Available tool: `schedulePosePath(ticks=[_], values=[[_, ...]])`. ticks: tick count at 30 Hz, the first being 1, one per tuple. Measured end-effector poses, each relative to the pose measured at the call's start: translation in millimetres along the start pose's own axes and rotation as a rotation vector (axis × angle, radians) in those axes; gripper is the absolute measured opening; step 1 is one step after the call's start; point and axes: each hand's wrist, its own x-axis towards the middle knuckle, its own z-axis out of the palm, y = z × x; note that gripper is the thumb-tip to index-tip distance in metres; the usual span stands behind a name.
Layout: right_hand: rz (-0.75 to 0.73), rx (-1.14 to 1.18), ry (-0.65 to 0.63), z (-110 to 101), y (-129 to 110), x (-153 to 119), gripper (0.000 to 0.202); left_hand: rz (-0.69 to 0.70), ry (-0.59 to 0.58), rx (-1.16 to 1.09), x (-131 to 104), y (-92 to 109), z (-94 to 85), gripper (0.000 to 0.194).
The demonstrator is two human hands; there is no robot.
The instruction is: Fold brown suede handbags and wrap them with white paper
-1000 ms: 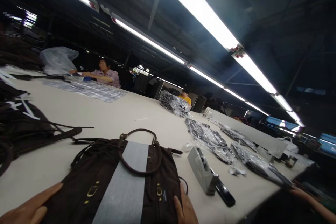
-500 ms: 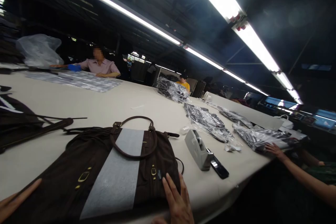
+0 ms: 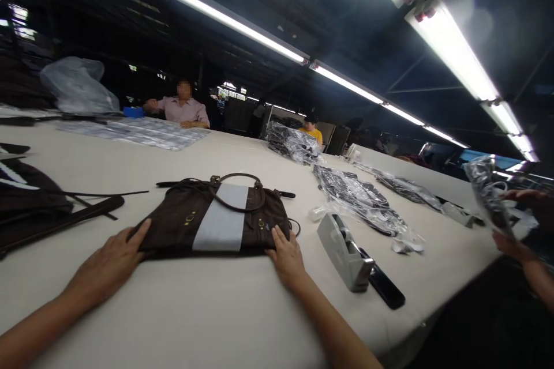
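A dark brown handbag lies flat on the pale table, its handles pointing away from me. A grey-white strip of sheet runs down its middle, and brass-coloured buckles sit on either side. My left hand grips the bag's lower left corner, with part of the fingers hidden. At the lower right corner my right hand has its fingers on top of the bag and holds that edge. Another dark brown bag with loose straps lies to the left.
Right of the bag stand a grey tape dispenser and a black phone. Plastic-wrapped goods lie beyond them. At far right a co-worker's hands hold a plastic-wrapped item. Another person sits across the table.
The handbag has moved away from me, farther onto the table, with both hands at its near corners. The co-worker at right has lifted a plastic-wrapped item.
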Motion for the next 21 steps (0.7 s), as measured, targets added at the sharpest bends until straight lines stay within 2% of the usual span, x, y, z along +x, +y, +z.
schedulePosePath(ticks=[3, 6, 10, 12, 14, 18, 21], values=[[0.027, -0.087, 0.01, 8.2, -7.3, 47.0, 0.059, -0.04, 0.015, 0.028, 34.8, 20.1, 6.7, 0.065], [-0.032, -0.168, 0.071, 21.8, -17.9, 72.0, 0.061, 0.002, 0.076, 0.027, 55.0, 27.1, 16.7, 0.064], [-0.287, -0.125, 0.174, 37.2, -31.4, 78.0, 0.074, 0.089, 0.113, 0.039, 69.7, 12.9, 32.7, 0.056], [-0.434, -0.114, 0.18, 41.5, -37.7, 82.5, 0.071, 0.106, 0.12, 0.046, 78.3, 1.8, 42.0, 0.055], [-0.498, -0.098, 0.161, 45.5, -43.8, 94.9, 0.063, 0.109, 0.126, 0.055, 90.8, -8.5, 53.1, 0.056], [-0.381, -0.055, 0.142, 59.7, -51.3, 143.8, 0.052, 0.079, 0.162, 0.078, 126.7, -22.3, 79.7, 0.059], [-0.294, -0.054, 0.13, 75.7, -50.6, 190.3, 0.047, 0.072, 0.227, 0.081, 155.4, -24.3, 96.5, 0.062]])
